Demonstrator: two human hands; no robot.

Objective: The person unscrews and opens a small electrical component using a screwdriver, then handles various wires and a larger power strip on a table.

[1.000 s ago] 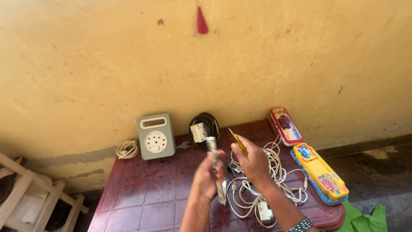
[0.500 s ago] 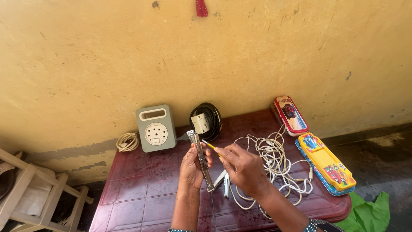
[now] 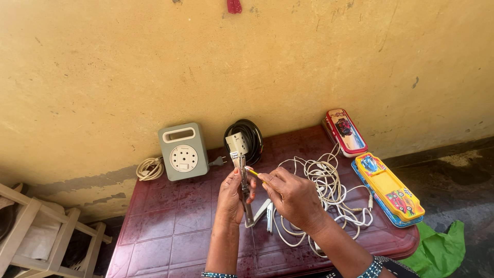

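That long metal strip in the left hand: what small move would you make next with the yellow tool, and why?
Probably ease the yellow-handled tool a touch further left until its tip meets the metal strip. The left hand holds the strip upright over the maroon table, and the right hand pinches the tool with its tip pointing at the strip's upper part, very close to it.

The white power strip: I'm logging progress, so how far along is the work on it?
Done: nothing can be confirmed; its state is too small to tell. In hand: the left hand holds the white power strip upright while the right hand puts a yellow-handled tool to it. Left: the white cable lies tangled on the maroon table.
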